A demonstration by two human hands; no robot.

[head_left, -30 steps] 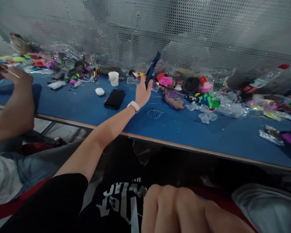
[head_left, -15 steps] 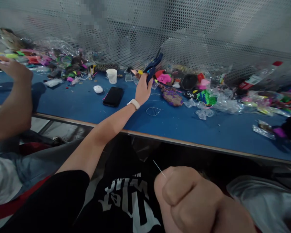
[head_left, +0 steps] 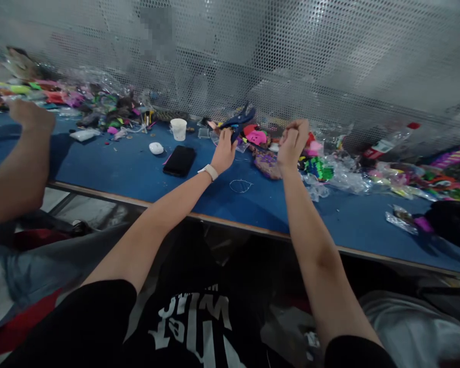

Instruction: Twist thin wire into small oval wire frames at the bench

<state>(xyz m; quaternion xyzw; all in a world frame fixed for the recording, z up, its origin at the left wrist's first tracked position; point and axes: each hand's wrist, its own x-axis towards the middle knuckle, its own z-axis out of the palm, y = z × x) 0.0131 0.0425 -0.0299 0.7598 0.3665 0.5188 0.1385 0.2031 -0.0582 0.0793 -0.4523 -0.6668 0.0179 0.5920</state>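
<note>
My left hand [head_left: 224, 150], with a pale band at its wrist, is closed round the lower part of a dark blue spring clamp [head_left: 240, 118] at the back of the table. The fingers partly hide what lies in the clamp's jaws. My right hand [head_left: 292, 143] is raised over the table to the right, its fingers pinched together. Half a second ago a thin needle stuck out of this pinch; now it is too fine to make out. Between my forearms, a loop of thin pale thread [head_left: 241, 186] lies on the blue tabletop [head_left: 214, 209].
A black phone [head_left: 179, 161], a white earphone case [head_left: 156, 148] and a white cup [head_left: 178, 129] stand left of my hand. Colourful plush pieces and plastic bags line the back, with a bottle [head_left: 391, 140] at right. A co-worker's hand [head_left: 32, 117] is at far left.
My right hand has gone from close in front of me, low down, forward to above the table's back area. My left hand has lowered slightly, and the clamp has tilted with it.
</note>
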